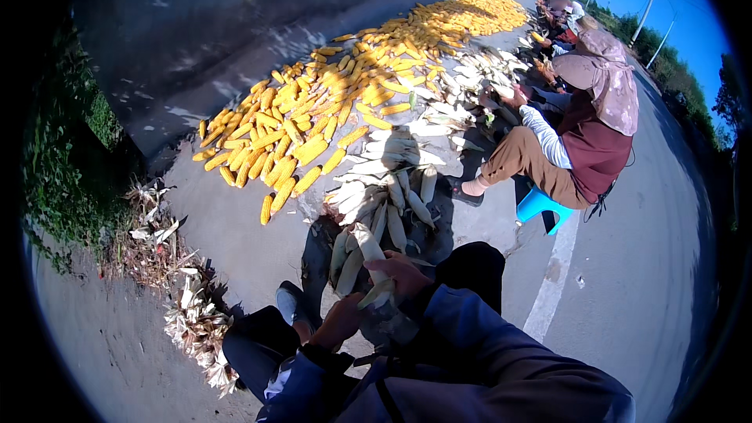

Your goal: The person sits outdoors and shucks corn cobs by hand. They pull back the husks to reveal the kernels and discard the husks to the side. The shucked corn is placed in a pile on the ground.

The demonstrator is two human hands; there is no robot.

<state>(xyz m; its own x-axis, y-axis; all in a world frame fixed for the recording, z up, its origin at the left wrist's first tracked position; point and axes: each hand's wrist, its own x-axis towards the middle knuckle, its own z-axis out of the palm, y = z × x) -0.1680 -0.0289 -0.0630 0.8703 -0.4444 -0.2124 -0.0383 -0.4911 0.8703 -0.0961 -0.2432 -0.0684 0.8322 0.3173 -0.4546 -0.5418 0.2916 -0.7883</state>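
My right hand (395, 276) grips a pale, husk-covered corn cob (366, 242), held tilted low in front of me. My left hand (337, 321) is closed just below and left of it, at the lower end of the husk, where some leaves hang loose; what its fingers hold is partly hidden. Just beyond my hands lies a pile of unhusked cobs (395, 204) on the pavement. Farther off, a long spread of bare yellow cobs (313, 125) runs along the wall.
A co-worker in maroon (591, 153) sits on a blue stool (540, 204) at right, others (556, 19) beyond. A grey wall (204, 31) backs the corn. Discarded husks (200, 321) and plants (78, 180) are at left; a road (634, 266) runs along the right.
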